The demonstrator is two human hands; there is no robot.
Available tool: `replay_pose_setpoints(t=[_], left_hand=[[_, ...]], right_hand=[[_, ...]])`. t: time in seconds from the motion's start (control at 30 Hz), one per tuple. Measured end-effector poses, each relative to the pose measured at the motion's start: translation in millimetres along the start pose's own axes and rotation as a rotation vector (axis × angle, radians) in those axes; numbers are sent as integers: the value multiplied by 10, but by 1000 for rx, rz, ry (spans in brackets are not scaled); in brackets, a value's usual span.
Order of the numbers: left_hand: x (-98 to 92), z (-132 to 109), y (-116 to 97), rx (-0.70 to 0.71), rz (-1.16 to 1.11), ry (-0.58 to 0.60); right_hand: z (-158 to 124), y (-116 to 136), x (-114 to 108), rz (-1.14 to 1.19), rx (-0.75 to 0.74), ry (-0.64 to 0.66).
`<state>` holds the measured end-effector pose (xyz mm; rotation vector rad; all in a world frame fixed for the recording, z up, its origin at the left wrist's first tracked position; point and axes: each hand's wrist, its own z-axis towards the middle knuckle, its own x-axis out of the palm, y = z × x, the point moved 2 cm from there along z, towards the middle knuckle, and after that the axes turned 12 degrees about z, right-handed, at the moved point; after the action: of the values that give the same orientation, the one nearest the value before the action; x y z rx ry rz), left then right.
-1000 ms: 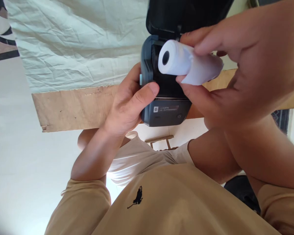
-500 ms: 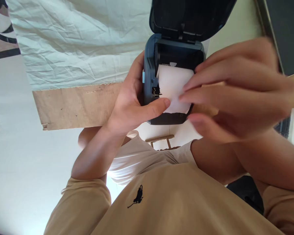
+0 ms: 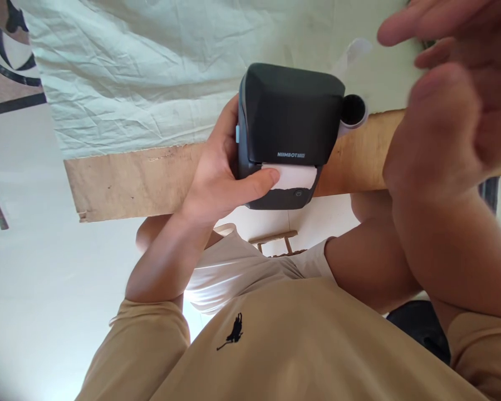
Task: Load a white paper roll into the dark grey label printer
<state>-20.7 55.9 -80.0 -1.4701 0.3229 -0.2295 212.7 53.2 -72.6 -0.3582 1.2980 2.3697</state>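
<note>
A dark label printer (image 3: 292,117) with its lid closed is gripped by my left hand (image 3: 225,167) along its left side. My left thumb presses a strip of white label paper (image 3: 298,177) that comes out of the slot at the printer's front. Off to the right, my right hand (image 3: 451,94) is raised, blurred, with its fingers apart and nothing visible in them. Right beside the printer lies a white paper roll core (image 3: 354,110) with a dark hollow, partly hidden behind the printer. A curl of white paper (image 3: 354,53) shows behind it.
A wooden board edge (image 3: 150,184) runs along the front of the table, with a wrinkled pale green cloth (image 3: 142,72) over the rest. My legs (image 3: 371,245) are below the table edge. A wooden stool (image 3: 275,238) stands on the floor underneath.
The printer's lid, open before, is now closed over the paper roll. My right hand has moved away from the printer, up and to the right. My left hand keeps its hold.
</note>
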Motion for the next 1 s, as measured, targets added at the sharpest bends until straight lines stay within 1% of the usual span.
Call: replay_pose_setpoints(t=[0.03, 0.1, 0.17, 0.2, 0.3, 0.4, 0.53, 0.6, 0.7, 0.83, 0.93, 1.0], left_hand=[[1, 2, -10, -7, 6, 0], [23, 5, -50, -78, 29, 8], [50, -2, -106, -135, 33, -8], [61, -8, -131, -149, 28, -23], [82, -25, -159, -189, 17, -43], [76, -26, -141, -188, 5, -50], [58, -19, -111, -187, -21, -57], [54, -12, -111, -181, -22, -74], [68, 11, -130, -174, -34, -83], [134, 57, -128, -169, -106, -20], [152, 76, -32, -171, -203, -55], [148, 79, 47, -146, -268, -82]], right_hand=[[-7, 10, -10, 59, -60, 4], [-20, 19, 3, 149, -189, 53], [-33, 20, 52, 143, -260, 115], [-40, 21, 80, 122, -266, 124], [-65, 31, 149, 64, -217, 126], [-74, 41, 156, 45, -205, 138], [-34, 6, 113, -32, -139, 263], [-19, -5, 92, -56, -128, 284], [-33, -2, 81, -74, -121, 253], [-89, 4, 94, -73, -106, 245], [-117, -8, 98, -66, -103, 224], [-125, -17, 98, -64, -119, 196]])
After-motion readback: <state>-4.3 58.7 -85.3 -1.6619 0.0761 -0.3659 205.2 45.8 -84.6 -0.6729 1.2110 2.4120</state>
